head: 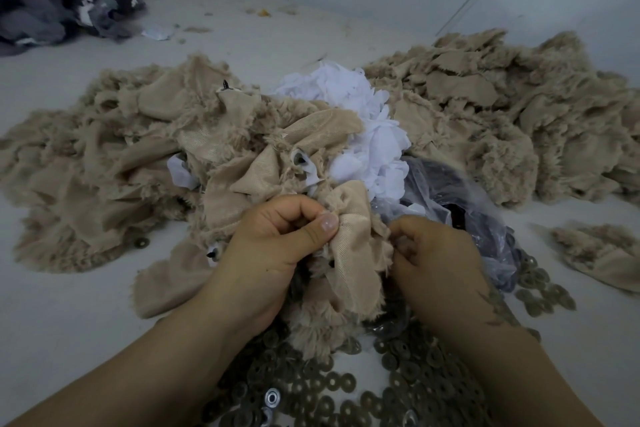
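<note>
Head view: crumpled beige plush piece (349, 239), shiny backing outward, tight in fingers of left hand (273, 246) and right hand (436, 263).

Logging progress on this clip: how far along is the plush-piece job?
Looks done: some pieces in the left pile show black posts fitted. In hand: left hand and right hand pinch one beige piece. Left: the right pile and many loose washers.

A crumpled beige plush fabric piece (349, 246), smooth backing outward, fur underneath, is lying bunched just before the white fabric scraps (367, 135).
</note>
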The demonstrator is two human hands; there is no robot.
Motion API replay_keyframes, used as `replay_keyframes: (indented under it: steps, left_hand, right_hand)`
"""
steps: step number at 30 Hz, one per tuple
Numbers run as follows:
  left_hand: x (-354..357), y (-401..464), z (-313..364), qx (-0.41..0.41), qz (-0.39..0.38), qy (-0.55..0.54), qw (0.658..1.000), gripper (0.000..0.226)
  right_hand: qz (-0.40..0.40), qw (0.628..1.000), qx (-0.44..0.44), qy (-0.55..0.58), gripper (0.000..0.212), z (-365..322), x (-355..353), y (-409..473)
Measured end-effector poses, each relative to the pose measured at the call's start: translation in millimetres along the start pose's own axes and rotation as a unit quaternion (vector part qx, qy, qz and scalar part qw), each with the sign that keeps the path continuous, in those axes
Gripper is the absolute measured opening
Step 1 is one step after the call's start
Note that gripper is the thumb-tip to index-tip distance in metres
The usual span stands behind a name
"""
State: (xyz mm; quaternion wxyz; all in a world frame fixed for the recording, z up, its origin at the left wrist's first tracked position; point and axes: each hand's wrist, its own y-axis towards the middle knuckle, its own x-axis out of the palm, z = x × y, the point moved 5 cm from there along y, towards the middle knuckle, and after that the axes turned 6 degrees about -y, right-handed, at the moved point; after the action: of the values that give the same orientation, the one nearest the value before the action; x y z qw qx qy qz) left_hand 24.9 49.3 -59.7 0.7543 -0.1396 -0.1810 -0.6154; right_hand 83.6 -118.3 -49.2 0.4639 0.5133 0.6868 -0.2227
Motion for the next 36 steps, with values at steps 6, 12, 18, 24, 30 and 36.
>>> replay_keyframes:
  steps: [6, 12, 18, 24, 30, 36]
  left_hand:
    - [4.6, 0.4, -0.4, 0.01, -0.019, 0.002, 1.0, 0.013]
    - [5.3, -1.3, -2.9, 0.03, -0.02, 0.022, 0.999, 0.008]
    - [7.4, -3.1, -0.9, 0.075, -0.02, 0.108, 0.991, 0.004]
    - [8.7, -4.2, 1.3, 0.129, 0.01, 0.186, 0.974, 0.006]
    - [9.9, -5.3, 2.9, 0.148, 0.008, 0.222, 0.964, 0.005]
    - [10.6, -5.3, 3.7, 0.14, 0.01, 0.22, 0.965, 0.005]
  right_hand:
    - [-0.13, 0.898, 0.122, 0.402, 0.017, -4.0, 14.3, -8.3]
    - [-0.204, 0.765, 0.191, 0.58, 0.026, -9.8, 20.7, -9.4]
    - [-0.148, 0.782, 0.165, 0.583, 0.03, -12.3, 23.0, -12.1]
    - [-0.115, 0.79, 0.163, 0.58, 0.021, -14.4, 28.7, -15.9]
    - [-0.103, 0.805, 0.162, 0.562, 0.019, -12.8, 27.3, -15.5]
    - [-0.101, 0.808, 0.137, 0.565, 0.023, -12.3, 27.3, -14.7]
